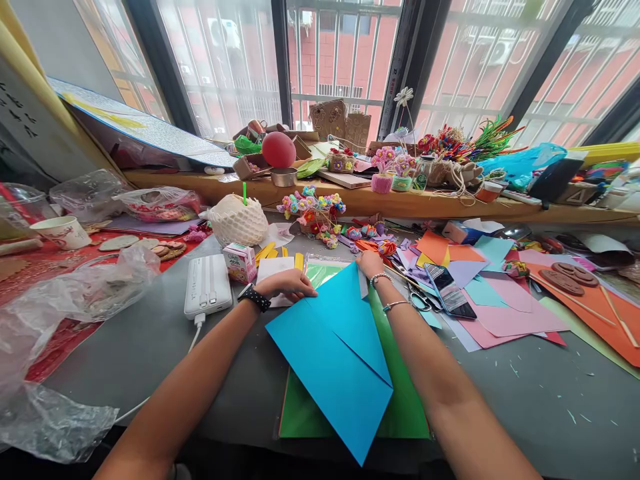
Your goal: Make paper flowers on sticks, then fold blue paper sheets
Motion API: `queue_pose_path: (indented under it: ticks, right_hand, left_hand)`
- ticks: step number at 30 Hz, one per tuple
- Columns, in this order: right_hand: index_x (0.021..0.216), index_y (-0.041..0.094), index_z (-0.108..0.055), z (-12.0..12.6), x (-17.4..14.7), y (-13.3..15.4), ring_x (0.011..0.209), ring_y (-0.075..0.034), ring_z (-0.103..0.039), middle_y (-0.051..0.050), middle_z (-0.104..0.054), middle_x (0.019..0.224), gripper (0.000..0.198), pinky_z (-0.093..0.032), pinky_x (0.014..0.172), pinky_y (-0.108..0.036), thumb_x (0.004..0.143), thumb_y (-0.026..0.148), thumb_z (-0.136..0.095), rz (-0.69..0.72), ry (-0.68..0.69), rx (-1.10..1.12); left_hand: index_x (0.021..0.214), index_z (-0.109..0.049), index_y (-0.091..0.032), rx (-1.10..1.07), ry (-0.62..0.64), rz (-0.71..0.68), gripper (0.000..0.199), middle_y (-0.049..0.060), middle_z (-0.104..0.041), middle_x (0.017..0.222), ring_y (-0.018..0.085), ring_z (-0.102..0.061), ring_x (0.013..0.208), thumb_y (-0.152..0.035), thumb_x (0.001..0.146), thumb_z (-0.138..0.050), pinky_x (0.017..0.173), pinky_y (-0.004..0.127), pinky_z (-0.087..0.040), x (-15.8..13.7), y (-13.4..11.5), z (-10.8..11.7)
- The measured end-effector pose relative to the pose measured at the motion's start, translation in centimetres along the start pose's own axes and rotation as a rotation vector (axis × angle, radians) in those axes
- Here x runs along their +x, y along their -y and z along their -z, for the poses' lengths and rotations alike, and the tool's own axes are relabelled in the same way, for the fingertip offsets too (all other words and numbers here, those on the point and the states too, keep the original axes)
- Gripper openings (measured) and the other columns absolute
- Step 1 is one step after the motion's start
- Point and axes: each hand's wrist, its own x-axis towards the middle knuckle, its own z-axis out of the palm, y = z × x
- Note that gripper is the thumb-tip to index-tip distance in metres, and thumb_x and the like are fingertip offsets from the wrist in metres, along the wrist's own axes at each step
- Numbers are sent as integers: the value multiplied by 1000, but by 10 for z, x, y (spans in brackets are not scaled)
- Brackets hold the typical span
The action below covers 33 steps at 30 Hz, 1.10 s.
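A large sheet of blue paper [330, 353], partly folded with a diagonal flap on its right, lies tilted over a pack of green paper [405, 407]. Its lower corner points toward me past the table's front edge. My left hand [287, 285], with a black watch on the wrist, pinches the sheet's upper left edge. At the far top corner, the closed fingers of my right hand [371, 265] grip the paper. Bracelets circle that wrist. Scissors [423, 301] and a phone [450, 291] lie just right of the right forearm.
Left of the paper are a white power bank [207, 285] with a cable, a small pink carton [241, 262] and crumpled plastic bags [90, 280]. Coloured paper pieces [520, 310] spread across the right. Craft flowers [315, 213] stand behind, before a cluttered wooden sill [210, 190].
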Motion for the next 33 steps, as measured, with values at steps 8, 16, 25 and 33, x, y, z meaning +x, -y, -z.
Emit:
queue_pose_path:
  ticks: [8, 16, 25, 33]
  right_hand:
    - [73, 13, -60, 5, -2, -29, 59, -11, -51, -1, -59, 67, 26, -32, 49, -18, 79, 27, -40, 179, 20, 42]
    - [66, 14, -60, 1, -31, -5, 60, -11, -50, -2, -60, 67, 16, -27, 49, -19, 72, 23, -49, 302, 26, 3]
    - [71, 14, -62, -1, -29, -23, 67, -17, -56, -9, -64, 75, 16, -27, 50, -22, 72, 19, -46, 170, -17, -31]
    - [71, 13, -62, 7, -34, -37, 70, -21, -58, -11, -63, 74, 19, -33, 55, -25, 75, 24, -47, 82, -125, 14]
  left_hand:
    - [62, -60, -13, 13, 11, -52, 46, -3, -46, 54, 10, -44, 54, -53, 43, -69, 51, 22, -39, 5, 8, 2]
    - [58, -57, -12, -29, -5, -25, 45, -4, -43, 52, 9, -41, 53, -52, 42, -70, 52, 21, -37, -4, 0, -1]
    - [68, -62, -11, 4, -43, -19, 48, -2, -48, 59, 12, -45, 60, -52, 43, -69, 53, 22, -39, 0, 3, -1]
    - [67, -62, -11, 32, -56, -110, 45, -2, -47, 55, 10, -43, 54, -51, 49, -66, 49, 20, -35, -2, 8, 5]
